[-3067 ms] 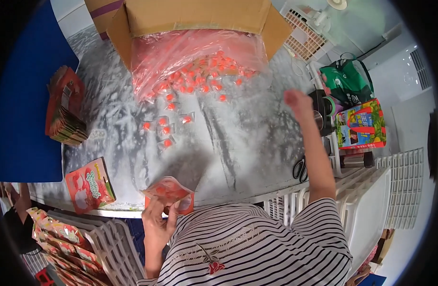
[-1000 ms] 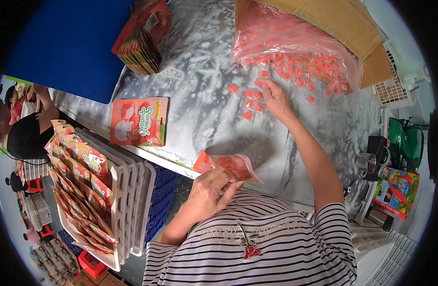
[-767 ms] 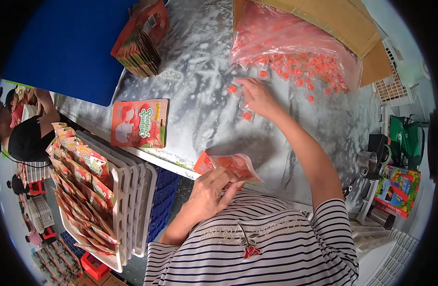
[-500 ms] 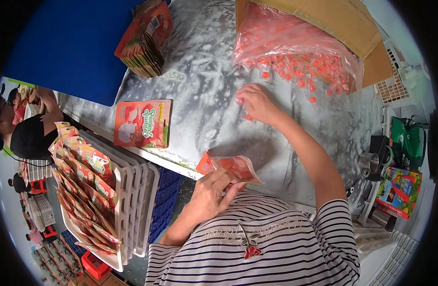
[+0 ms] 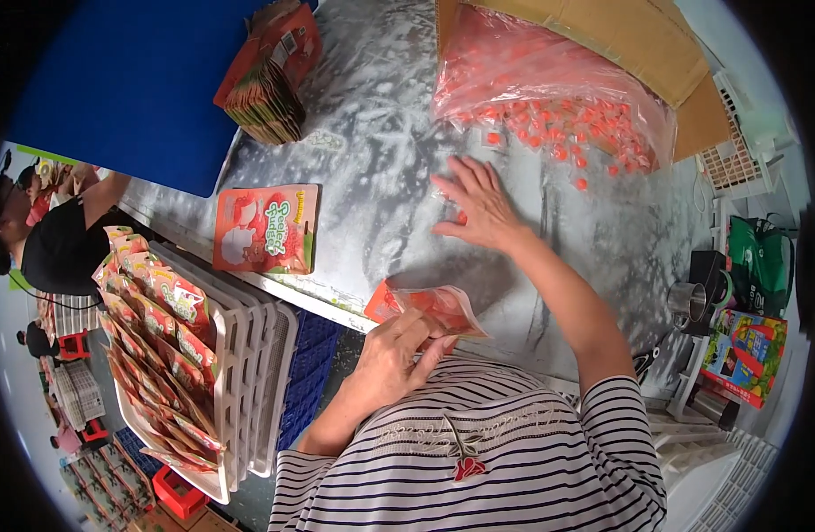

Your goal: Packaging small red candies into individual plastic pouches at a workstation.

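Observation:
My left hand point(image 5: 391, 362) grips a red pouch point(image 5: 459, 309) at the table's near edge, its mouth tilted toward the right. Over the middle of the table, my right hand point(image 5: 485, 211) has its fingers spread. A small red wrapped candy point(image 5: 461, 216) lies by its thumb, and a bit of clear wrapper shows at the fingertips. Farther off, loose wrapped candies point(image 5: 584, 133) spill from a clear plastic bag point(image 5: 522, 66) in a cardboard box point(image 5: 701, 124). One red printed pouch point(image 5: 265, 229) lies flat to the left.
A stack of pouches point(image 5: 265, 102) stands at the far left, beside a blue board point(image 5: 124, 89). Left of me, stacked white trays point(image 5: 227, 390) hold filled-looking pouches point(image 5: 155, 346). A metal cup point(image 5: 686, 303) and a green bag point(image 5: 759, 266) are at right. Another person point(image 5: 57, 253) sits at far left.
My right hand's fingers have gone from curled together to spread apart, in nearly the same place. The left hand and its pouch have hardly moved.

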Tool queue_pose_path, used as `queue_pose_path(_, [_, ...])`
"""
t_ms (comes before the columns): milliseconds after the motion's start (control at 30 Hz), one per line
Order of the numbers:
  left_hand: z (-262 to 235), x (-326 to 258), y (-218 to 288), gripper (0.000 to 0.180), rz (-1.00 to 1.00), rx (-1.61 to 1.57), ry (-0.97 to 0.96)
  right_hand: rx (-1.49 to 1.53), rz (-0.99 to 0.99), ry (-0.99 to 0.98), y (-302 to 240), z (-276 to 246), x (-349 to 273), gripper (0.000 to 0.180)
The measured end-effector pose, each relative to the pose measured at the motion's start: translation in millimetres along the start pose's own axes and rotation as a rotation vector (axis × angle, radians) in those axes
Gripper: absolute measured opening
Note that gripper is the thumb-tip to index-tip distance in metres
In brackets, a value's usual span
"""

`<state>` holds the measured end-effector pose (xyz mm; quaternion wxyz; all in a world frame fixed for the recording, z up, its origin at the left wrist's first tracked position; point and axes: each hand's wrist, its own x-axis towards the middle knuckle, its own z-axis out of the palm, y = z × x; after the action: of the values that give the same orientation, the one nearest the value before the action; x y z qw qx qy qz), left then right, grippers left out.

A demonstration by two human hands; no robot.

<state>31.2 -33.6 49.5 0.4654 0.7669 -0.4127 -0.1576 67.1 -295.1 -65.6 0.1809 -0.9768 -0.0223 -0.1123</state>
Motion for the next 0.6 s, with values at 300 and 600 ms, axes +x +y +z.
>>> queue_pose_path(300, [1.8,2.6,0.3,0.011,0.007,0.003,0.006,-0.098,-0.076,0.240,1.6,5.5,-43.4,0.020])
queue_pose_path(600, [4.8,24.0,3.4,0.012,0.081,0.101,-0.032,0.694,0.725,0.285,21.5,-13.1,-84.4,0.011])
